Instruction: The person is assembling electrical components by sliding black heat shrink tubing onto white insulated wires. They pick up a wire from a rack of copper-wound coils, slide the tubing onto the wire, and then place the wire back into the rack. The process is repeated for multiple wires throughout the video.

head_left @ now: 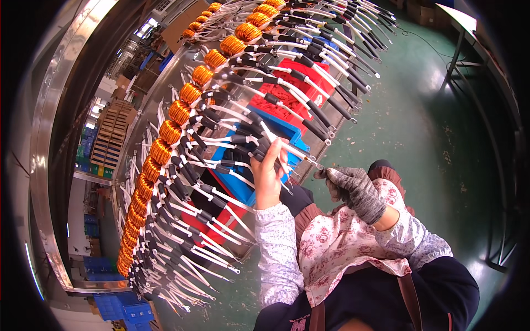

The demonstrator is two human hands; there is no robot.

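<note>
A long row of copper-wound coils (180, 112) stretches along a metal rack, with many white-and-black sleeved wire leads (301, 83) fanning out toward me. My left hand (269, 172), bare, is closed around a few of these sleeved leads (259, 144) near the middle of the row. One lead (298, 151) runs out past its fingers to the right, ending in a small metal tip. Close beside that tip is my right hand (353, 190) in a grey glove, thumb and fingers pinched together. Whatever sits between those fingertips is too small to make out.
Under the leads stand a red bin (287, 91) and a blue bin (292, 132). A metal frame (41, 110) curves along the left, with stacked pallets (113, 135) and blue crates (124, 309) beyond. On the right, a table (458, 19) stands on the green floor (408, 121).
</note>
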